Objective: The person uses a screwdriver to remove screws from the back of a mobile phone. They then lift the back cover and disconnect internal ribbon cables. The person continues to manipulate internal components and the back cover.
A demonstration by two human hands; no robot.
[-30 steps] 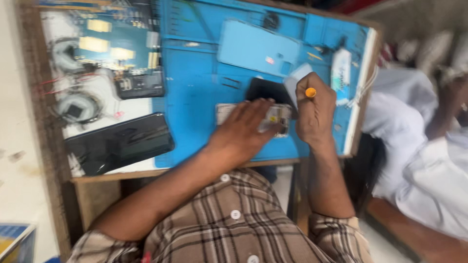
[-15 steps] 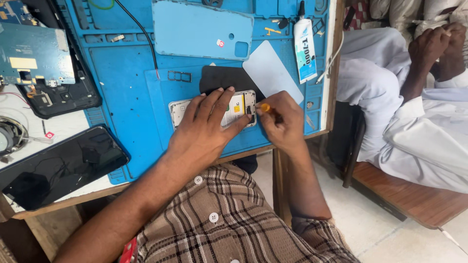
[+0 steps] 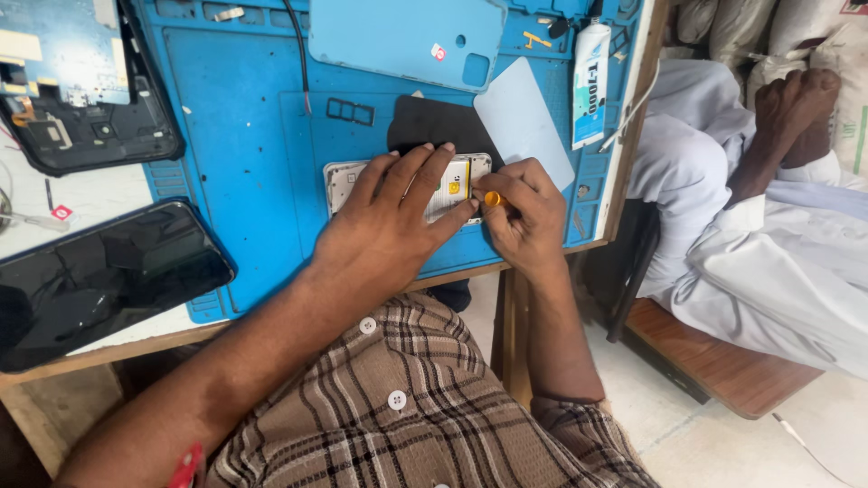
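An opened phone (image 3: 457,181) with a white frame and exposed insides lies on the blue work mat (image 3: 244,136). My left hand (image 3: 393,221) rests flat on it, fingers spread, pressing it down. My right hand (image 3: 524,217) is closed around a small orange-tipped screwdriver (image 3: 494,199), whose tip meets the phone's right end. A black panel (image 3: 434,126) lies just behind the phone.
A light blue back cover (image 3: 402,36), a pale plastic sheet (image 3: 523,122) and a white glue tube (image 3: 589,72) lie at the mat's far side. A dark screen (image 3: 99,280) and an opened black phone (image 3: 90,126) sit left. A person in white clothes (image 3: 768,235) sits right.
The view has come closer and steadied over the mat. My left hand spread flatter over the phone, and my right hand lowered the screwdriver to its right end.
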